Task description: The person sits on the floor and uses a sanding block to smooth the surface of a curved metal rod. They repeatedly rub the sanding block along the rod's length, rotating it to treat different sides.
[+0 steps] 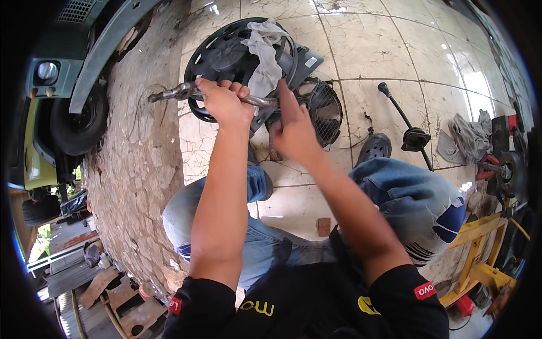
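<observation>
A long metal rod (259, 101) with a swollen, knuckle-like joint near its left end lies crosswise in front of me. My left hand (227, 104) is closed around its middle. At the rod's right end is my right hand (296, 133), slightly blurred. Its index finger stretches out across the rod and its thumb stands apart; the other fingers are partly hidden. Beyond the rod, a round black fan shroud (195, 59) rests on the floor with a grey rag (265, 62) draped over it. A smaller caged fan (327, 116) lies just past my right hand.
A black axle shaft (402, 113) lies on the cracked tiles to the right, near my shoe (374, 148). Further right are a crumpled grey cloth (471, 135) and a yellow metal frame (477, 265). A vehicle wheel (82, 121) stands at the left. A small brown block (323, 227) sits between my legs.
</observation>
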Tool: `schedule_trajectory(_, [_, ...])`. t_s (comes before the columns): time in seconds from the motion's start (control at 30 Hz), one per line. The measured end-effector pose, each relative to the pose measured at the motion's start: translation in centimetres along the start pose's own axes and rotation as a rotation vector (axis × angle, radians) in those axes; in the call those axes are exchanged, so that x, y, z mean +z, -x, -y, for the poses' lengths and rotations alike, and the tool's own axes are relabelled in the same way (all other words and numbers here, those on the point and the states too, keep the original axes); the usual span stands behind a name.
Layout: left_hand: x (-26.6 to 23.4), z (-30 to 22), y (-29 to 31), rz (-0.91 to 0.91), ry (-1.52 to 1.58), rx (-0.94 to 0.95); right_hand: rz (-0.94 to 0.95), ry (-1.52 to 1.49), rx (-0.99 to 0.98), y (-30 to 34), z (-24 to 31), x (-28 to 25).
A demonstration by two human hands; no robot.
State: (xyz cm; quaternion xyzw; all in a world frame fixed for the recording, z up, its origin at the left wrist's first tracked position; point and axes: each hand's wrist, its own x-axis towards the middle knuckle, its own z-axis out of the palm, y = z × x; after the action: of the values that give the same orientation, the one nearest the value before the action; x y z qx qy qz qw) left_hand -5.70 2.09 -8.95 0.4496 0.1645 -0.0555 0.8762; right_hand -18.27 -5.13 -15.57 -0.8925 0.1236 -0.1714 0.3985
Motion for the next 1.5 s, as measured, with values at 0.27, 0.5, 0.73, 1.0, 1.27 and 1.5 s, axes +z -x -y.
schedule_trajectory(0.27, [0.2,-0.5,-0.4,0.017,-0.047,0.003,-0.03,-0.231,0.039,-1.1,-0.7,0.0])
schedule_trajectory(0.5, [0.5,0.0,0.6,0.08,-0.088,-0.029,0.031,-0.017,-0.11,-1.5,0.2,-0.9])
schedule_trajectory(0.73, [1.7,0.2,1.2,0.11,-0.134,-0.017,-0.099,-0.102,-0.157,-0.6,0.3,-1.2])
schedule_trajectory(1.0, [3.1,1.1,2.3,0.11,-0.077,-0.025,-0.048,-0.039,-0.048,-1.1,-0.2,-2.6])
schedule_trajectory(1.27, [4.3,1.5,2.0,0.056,-0.067,0.006,-0.162,0.024,-0.106,0.3,0.9,-2.1])
schedule_trajectory(1.5, [5.7,2.7,3.8,0.116,-0.069,-0.022,-0.111,-0.013,-0.002,-1.0,-0.5,-3.9])
